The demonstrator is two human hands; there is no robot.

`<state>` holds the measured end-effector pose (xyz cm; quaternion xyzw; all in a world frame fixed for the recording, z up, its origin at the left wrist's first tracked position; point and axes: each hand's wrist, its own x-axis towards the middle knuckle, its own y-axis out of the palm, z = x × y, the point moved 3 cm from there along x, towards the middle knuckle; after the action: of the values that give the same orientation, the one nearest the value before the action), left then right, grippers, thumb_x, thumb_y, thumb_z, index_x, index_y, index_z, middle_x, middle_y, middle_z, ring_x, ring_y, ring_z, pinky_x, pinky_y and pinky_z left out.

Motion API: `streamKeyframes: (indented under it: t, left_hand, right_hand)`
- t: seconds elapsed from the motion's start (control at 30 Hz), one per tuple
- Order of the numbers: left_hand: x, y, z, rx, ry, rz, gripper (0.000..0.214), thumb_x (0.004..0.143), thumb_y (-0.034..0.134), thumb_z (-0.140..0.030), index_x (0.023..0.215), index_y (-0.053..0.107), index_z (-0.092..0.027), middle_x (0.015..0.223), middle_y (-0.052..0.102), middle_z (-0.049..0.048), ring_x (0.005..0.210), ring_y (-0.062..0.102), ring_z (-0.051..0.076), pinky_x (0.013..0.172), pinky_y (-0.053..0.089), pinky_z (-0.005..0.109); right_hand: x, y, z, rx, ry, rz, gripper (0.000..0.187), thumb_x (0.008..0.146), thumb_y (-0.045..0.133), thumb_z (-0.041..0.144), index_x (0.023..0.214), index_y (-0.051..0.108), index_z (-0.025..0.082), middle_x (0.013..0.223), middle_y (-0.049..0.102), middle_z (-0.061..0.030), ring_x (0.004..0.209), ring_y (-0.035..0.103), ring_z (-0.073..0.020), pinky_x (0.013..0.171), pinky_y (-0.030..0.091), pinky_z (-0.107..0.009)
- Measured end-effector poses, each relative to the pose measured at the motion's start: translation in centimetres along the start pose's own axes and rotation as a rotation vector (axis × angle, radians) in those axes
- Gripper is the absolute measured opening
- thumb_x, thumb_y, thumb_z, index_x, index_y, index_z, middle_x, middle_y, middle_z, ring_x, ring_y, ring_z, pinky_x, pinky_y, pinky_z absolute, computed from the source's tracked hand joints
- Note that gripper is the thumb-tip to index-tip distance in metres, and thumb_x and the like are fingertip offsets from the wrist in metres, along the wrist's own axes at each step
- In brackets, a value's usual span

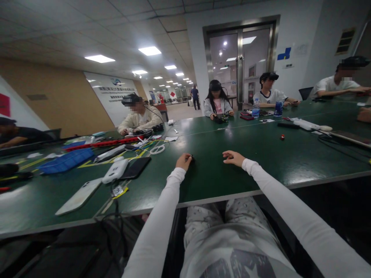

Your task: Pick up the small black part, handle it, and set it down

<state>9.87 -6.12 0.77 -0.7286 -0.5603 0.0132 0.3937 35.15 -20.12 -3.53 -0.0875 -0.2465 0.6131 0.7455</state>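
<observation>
Green tabletop (211, 183), two hands (183, 161), one dark object (193, 158)

The small black object (193, 158) at the left hand (183, 161) is partly covered, too tiny to identify. The left edge cuts off a bulky black item (8, 170); lettering on the white wall sign (106, 97) is blurred; the white shirt (232, 244) runs off below.

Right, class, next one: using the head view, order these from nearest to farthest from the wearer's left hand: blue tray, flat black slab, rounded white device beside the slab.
From the left hand:
1. Black slab, on the table to the hand's left.
2. White device, just left of the slab.
3. Blue tray, farthest left of the three.
</observation>
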Motion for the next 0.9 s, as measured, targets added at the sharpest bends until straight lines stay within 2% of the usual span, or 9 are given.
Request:
streamKeyframes:
  t: [0.13,0.2,0.33,0.57,0.9]
  left_hand:
    - [0.2,-6.5,4.9,0.275,-0.135,-0.143,0.013,0.068,0.051,-0.023,0.081,0.053,-0.019,0.080,0.060,0.0047,0.082,0.055,0.018,0.077,0.039,0.029]
    - [-0.1,-9.4,6.9,0.345,-0.226,-0.231,0.014,0.069,0.050,-0.024,0.082,0.052,-0.018,0.083,0.061,0.0053,0.082,0.055,0.018,0.075,0.039,0.029]
    - [-0.7,-12.8,9.0,0.377,-0.323,-0.333,0.014,0.068,0.051,-0.024,0.081,0.052,-0.018,0.082,0.062,0.0049,0.079,0.056,0.017,0.074,0.040,0.027]
    - [-1.2,-14.2,9.1,0.395,-0.349,-0.423,0.018,0.070,0.049,-0.026,0.084,0.052,-0.017,0.081,0.062,0.0048,0.079,0.056,0.016,0.074,0.041,0.026]
    - [-0.9,-13.9,10.3,0.527,-0.281,-0.361,0.018,0.067,0.053,-0.026,0.081,0.057,-0.016,0.084,0.061,0.0069,0.081,0.055,0.018,0.076,0.040,0.028]
  right_hand:
    - [-0.3,0.0,0.2,0.007,0.011,0.001,0.049,0.061,0.064,0.027,0.106,0.049,0.017,0.100,0.056,-0.0082,0.079,0.055,-0.0133,0.079,0.043,-0.035]
    - [-0.3,0.0,0.2,0.004,0.021,-0.001,0.047,0.061,0.064,0.025,0.105,0.049,0.017,0.100,0.056,-0.0080,0.079,0.055,-0.0132,0.079,0.043,-0.035]
    - [-0.4,0.0,0.2,-0.007,0.022,-0.010,0.046,0.061,0.064,0.024,0.104,0.050,0.016,0.098,0.057,-0.0076,0.078,0.056,-0.0131,0.079,0.044,-0.035]
    - [-0.6,0.0,0.3,-0.037,0.007,0.009,0.045,0.061,0.064,0.025,0.104,0.051,0.017,0.097,0.058,-0.0074,0.080,0.056,-0.0145,0.079,0.043,-0.036]
    - [-0.6,0.1,-0.1,-0.045,0.001,0.031,0.045,0.061,0.063,0.027,0.103,0.052,0.016,0.097,0.058,-0.0074,0.080,0.056,-0.0145,0.079,0.044,-0.036]
